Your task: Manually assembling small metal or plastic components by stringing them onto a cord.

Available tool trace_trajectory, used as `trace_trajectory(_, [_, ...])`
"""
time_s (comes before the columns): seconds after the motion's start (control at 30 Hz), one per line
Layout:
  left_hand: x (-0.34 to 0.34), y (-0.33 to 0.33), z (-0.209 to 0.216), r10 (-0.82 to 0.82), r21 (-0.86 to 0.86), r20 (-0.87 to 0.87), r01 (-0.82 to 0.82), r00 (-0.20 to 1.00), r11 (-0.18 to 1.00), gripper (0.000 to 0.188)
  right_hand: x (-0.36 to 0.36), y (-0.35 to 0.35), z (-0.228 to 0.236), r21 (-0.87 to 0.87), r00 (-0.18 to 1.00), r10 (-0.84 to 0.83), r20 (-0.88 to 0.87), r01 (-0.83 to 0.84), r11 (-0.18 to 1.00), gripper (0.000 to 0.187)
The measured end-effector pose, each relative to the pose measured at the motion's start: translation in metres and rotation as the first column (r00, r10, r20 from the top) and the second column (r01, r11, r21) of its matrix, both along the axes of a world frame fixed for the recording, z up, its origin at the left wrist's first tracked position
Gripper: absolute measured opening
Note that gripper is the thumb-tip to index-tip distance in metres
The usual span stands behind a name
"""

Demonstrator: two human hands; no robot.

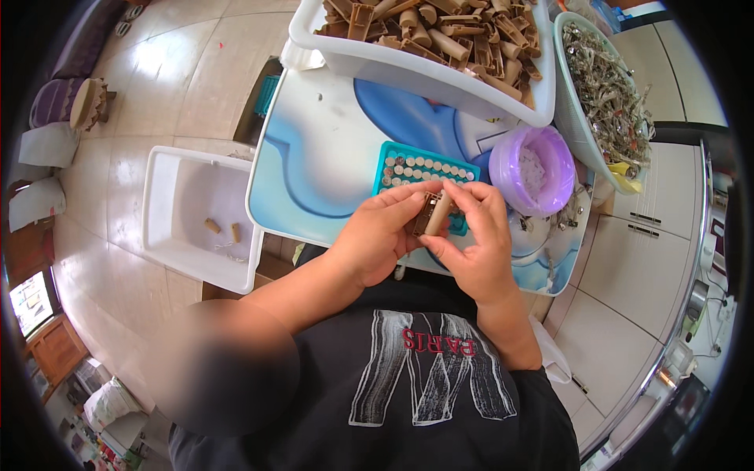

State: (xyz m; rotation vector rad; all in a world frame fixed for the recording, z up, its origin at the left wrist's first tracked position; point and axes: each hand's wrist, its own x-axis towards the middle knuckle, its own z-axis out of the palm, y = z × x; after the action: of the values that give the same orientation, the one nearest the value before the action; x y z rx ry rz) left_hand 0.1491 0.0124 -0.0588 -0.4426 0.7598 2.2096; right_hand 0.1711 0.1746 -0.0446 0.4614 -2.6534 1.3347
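Close in front of my body, my two hands meet over the near edge of a table. My left hand (pixel 373 239) is closed on a brown hollow plastic casing (pixel 424 213), whose open side shows. Fingertips of my right hand (pixel 481 235) pinch a tan rounded plastic piece (pixel 438 215) by its two ends, right against that casing. Whether the two parts are joined, I cannot tell. Just beyond my fingers lies a teal tray (pixel 387 151) with rows of small round whitish pieces, partly hidden by my hands.
A large white tub (pixel 408 71) heaped with brown casings stands at the back. On the right are a purple bowl (pixel 503 177) with small clear-white bits and a pale green basket (pixel 577 118) of tangled wired parts. Left, a lower white bin (pixel 177 212) holds a few tan pieces.
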Motion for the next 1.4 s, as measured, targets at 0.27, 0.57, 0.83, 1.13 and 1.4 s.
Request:
trace_trajectory(0.27, [0.002, 0.002, 0.002, -0.008, -0.049, 0.033, 0.010, 0.999, 0.999, 0.028, 0.005, 0.005, 0.003, -0.042, 0.999, -0.018, 0.027, 0.019, 0.999, 0.066])
trace_trajectory(0.57, [0.003, -0.005, 0.006, 0.027, -0.061, 0.075, -0.023, 0.997, 0.998, 0.024, 0.022, 0.029, 0.003, -0.011, 0.980, -0.174, 0.100, 0.176, 0.984, 0.064])
trace_trajectory(0.83, [0.010, -0.009, 0.007, 0.012, -0.068, 0.072, -0.008, 0.997, 0.998, 0.028, 0.037, 0.036, -0.008, 0.325, 0.952, -0.245, 0.185, 0.176, 0.929, 0.062])
trace_trajectory(1.13, [0.016, -0.013, 0.007, 0.040, -0.082, 0.061, -0.035, 0.997, 0.996, 0.030, 0.033, 0.025, 0.006, 0.264, 0.972, -0.232, 0.032, 0.216, 0.940, 0.042])
trace_trajectory(1.4, [0.022, -0.018, 0.003, 0.063, 0.053, 0.045, -0.065, 0.997, 0.996, 0.036, 0.011, -0.018, 0.004, 0.096, 0.991, -0.066, -0.118, 0.078, 0.992, 0.022])
